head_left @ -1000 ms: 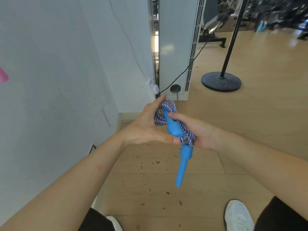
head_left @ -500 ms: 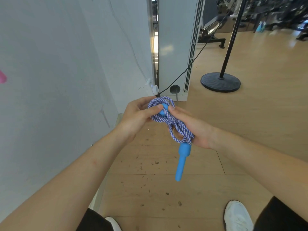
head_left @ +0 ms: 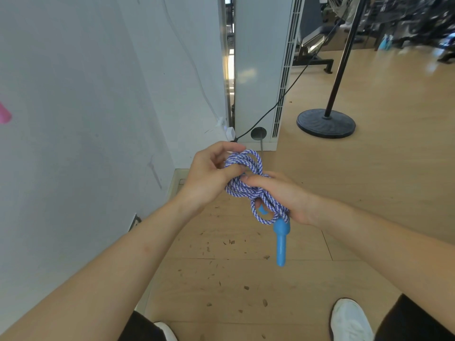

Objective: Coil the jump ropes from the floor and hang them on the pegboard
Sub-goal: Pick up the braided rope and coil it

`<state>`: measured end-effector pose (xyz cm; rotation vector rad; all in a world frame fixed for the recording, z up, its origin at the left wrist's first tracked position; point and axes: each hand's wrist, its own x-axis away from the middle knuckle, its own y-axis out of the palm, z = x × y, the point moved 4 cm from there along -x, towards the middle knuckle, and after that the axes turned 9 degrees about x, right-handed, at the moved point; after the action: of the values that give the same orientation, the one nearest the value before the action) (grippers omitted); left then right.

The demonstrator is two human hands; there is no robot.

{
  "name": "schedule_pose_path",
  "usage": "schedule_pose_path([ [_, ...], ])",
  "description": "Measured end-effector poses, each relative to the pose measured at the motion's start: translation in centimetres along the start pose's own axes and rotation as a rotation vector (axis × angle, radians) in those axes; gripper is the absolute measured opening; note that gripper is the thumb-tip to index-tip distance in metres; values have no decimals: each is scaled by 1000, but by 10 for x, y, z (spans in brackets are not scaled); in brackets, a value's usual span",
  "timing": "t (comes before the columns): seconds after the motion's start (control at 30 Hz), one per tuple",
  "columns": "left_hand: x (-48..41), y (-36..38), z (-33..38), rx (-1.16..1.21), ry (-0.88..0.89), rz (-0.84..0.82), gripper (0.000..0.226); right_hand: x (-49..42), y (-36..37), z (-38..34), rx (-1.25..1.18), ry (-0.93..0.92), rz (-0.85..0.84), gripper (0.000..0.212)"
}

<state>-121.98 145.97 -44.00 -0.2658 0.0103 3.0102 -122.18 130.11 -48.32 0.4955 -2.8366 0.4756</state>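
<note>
A blue-and-white braided jump rope is bundled into a coil between both hands at chest height. My left hand grips the upper loops of the coil, its fingers curled into them. My right hand holds the lower part, thumb lying over the strands. One blue handle hangs straight down below my right hand. A bit of the second blue handle shows inside the loops. No pegboard is in view.
A white wall runs along the left, with a pink object at its edge. Ahead stand a white floor unit with a black cable, and a black round-based stand. My white shoes are on the debris-flecked wooden floor.
The second handle, earlier lying across the coil, has gone into the loops and is mostly hidden. My left hand has shifted from cupping the bundle to gripping its upper loops.
</note>
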Motion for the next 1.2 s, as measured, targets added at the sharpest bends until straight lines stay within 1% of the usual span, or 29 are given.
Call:
schedule_pose_path([
  [0.1, -1, 1, 0, 94, -44, -10, 33, 3, -1, -5, -30, 22, -37, 28],
  [0.23, -6, -5, -3, 239, -144, 25, 30, 4, 6, -6, -152, 43, -199, 61],
  [0.3, -7, -6, -3, 287, -171, 28, 28, 7, 6, -10, -271, 42, -267, 70],
  [0.4, -8, -6, -1, 330, -181, 10, 28, 9, 4, -12, -443, 80, -317, 73],
  [0.5, -9, -9, 3, 329, -162, 16, 27, -5, -2, -1, -516, 113, -285, 74],
  [0.57, -10, -14, 5, 302, -152, 51, 27, -14, -9, 8, -461, 128, -184, 70],
  [0.63, -11, -20, 5, 276, -148, 97, 28, -18, -17, 12, -369, 126, -72, 60],
  [0.77, -14, -34, 5, 271, -128, 176, 29, -19, -26, 16, -203, 145, 18, 40],
  [0.87, -16, -41, 5, 245, -103, 228, 29, -19, -26, 20, -49, 192, 11, 27],
  [0.97, -15, -38, 4, 187, -79, 209, 30, -19, -22, 21, 107, 220, -21, 20],
  [1.03, -14, -33, 5, 167, -65, 168, 30, -17, -19, 22, 270, 223, -97, 21],
  [1.1, -13, -29, 6, 155, -58, 124, 30, -15, -15, 23, 355, 214, -177, 19],
  [1.13, -13, -28, 6, 145, -59, 97, 31, -15, -14, 22, 357, 196, -176, 17],
  [1.2, -11, -26, 7, 120, -63, 37, 31, -17, -16, 16, 349, 72, -72, 14],
])
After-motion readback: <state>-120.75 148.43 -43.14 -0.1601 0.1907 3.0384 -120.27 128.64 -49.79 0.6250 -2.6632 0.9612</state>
